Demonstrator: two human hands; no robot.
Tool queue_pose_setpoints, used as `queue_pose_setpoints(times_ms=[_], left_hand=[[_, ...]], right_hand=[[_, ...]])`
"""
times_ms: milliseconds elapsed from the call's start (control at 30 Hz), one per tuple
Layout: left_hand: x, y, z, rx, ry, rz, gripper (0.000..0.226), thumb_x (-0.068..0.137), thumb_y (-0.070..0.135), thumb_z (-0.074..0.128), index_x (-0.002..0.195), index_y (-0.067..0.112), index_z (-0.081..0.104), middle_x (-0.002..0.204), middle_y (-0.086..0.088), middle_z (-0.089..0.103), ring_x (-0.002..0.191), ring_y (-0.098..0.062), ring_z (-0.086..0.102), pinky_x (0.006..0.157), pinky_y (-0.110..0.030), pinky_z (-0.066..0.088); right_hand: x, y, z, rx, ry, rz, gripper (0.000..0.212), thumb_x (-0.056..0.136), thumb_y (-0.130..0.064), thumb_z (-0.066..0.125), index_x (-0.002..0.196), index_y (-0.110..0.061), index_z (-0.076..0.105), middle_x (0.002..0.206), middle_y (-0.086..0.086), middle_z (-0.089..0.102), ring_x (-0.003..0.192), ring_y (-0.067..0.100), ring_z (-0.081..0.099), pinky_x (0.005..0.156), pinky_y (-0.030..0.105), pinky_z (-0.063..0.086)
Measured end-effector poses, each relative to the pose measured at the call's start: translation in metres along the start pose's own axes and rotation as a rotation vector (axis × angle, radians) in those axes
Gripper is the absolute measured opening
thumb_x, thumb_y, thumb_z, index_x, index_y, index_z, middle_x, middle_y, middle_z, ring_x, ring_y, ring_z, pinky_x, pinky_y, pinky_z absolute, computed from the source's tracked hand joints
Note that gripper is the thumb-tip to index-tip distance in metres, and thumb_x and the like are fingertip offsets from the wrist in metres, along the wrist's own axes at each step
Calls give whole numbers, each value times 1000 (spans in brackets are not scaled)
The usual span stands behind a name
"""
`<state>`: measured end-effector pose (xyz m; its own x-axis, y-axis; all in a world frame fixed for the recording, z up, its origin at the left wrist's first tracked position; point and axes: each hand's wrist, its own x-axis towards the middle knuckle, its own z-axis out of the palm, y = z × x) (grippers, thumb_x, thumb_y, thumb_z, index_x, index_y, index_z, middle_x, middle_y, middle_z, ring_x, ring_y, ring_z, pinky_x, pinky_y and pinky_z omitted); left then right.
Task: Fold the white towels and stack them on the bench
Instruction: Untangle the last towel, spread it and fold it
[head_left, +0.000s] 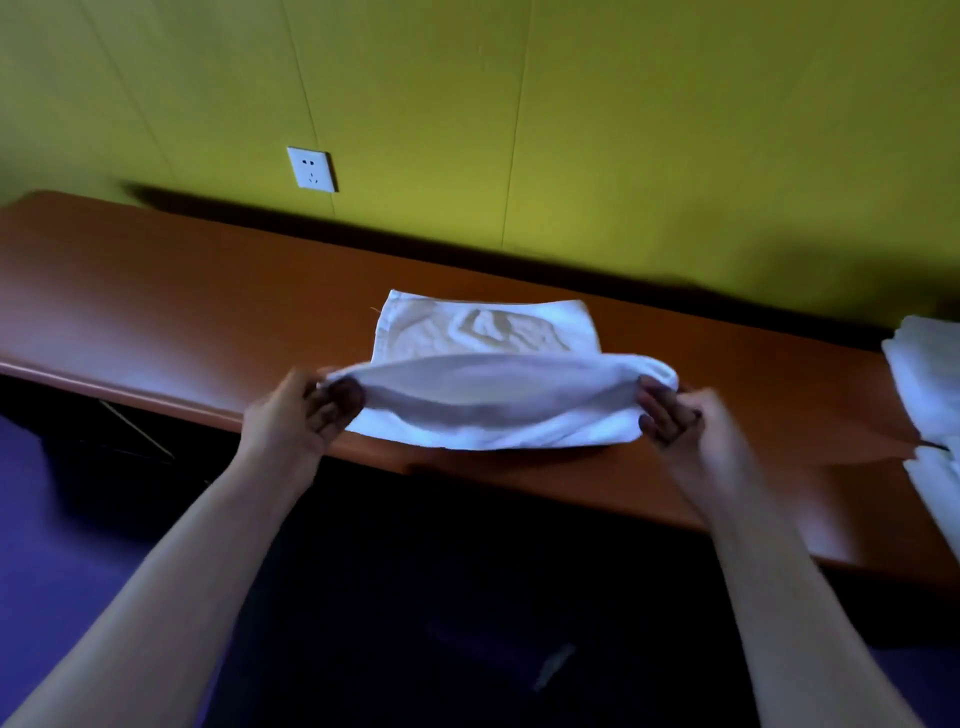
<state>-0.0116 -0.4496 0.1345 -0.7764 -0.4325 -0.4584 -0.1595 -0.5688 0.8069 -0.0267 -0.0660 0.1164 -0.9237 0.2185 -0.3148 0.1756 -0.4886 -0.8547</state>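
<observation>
A white towel (488, 343) lies on the brown bench (156, 291), its far part flat and its near edge lifted in a fold. My left hand (296, 410) pinches the left end of that raised edge. My right hand (680, 415) pinches the right end. The fold hangs between both hands just above the bench's front edge. More white towels (930, 384) sit in a pile at the bench's right end, partly cut off by the frame.
A green panelled wall (571, 130) runs behind the bench, with a white power socket (310, 169) above its left half. Below the bench edge lies dark floor. The bench's left half is bare wood.
</observation>
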Motion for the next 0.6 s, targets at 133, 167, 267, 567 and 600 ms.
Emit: queue_pose_setpoints(times_ms=[133, 167, 267, 567, 600], left_hand=[[49, 7, 28, 217, -78, 104, 5, 89, 1, 64, 85, 1, 67, 78, -14, 74, 66, -24, 73, 72, -33, 61], [61, 7, 36, 347, -60, 154, 5, 88, 8, 72, 85, 5, 70, 76, -10, 75, 63, -22, 72, 71, -32, 61], [108, 10, 57, 723, 31, 336, 24, 88, 34, 76, 89, 11, 71, 72, -5, 70, 51, -16, 62, 48, -22, 54], [234, -14, 116, 1072, 204, 469, 40, 83, 53, 70, 69, 16, 67, 63, 2, 68, 67, -26, 69, 72, -40, 61], [241, -16, 119, 1098, 220, 464, 40, 84, 53, 69, 69, 16, 66, 63, 2, 68, 71, -27, 70, 75, -40, 60]], right_hand=[[62, -4, 28, -635, 154, -302, 26, 86, -25, 76, 100, -4, 69, 75, 7, 73, 59, 4, 68, 54, 25, 47], [80, -5, 36, -747, 184, -371, 27, 83, -32, 78, 91, -7, 71, 69, 5, 70, 51, 1, 62, 55, 28, 44], [143, -6, 56, -956, 195, -467, 25, 82, -39, 77, 83, -15, 71, 71, 3, 67, 60, 7, 55, 60, 32, 40], [276, 35, 63, -1113, 96, -506, 22, 93, -27, 67, 80, -12, 58, 71, 7, 55, 69, 21, 53, 61, 27, 30], [281, 37, 63, -1117, 101, -499, 24, 93, -29, 67, 78, -12, 57, 70, 7, 54, 68, 21, 52, 61, 27, 29]])
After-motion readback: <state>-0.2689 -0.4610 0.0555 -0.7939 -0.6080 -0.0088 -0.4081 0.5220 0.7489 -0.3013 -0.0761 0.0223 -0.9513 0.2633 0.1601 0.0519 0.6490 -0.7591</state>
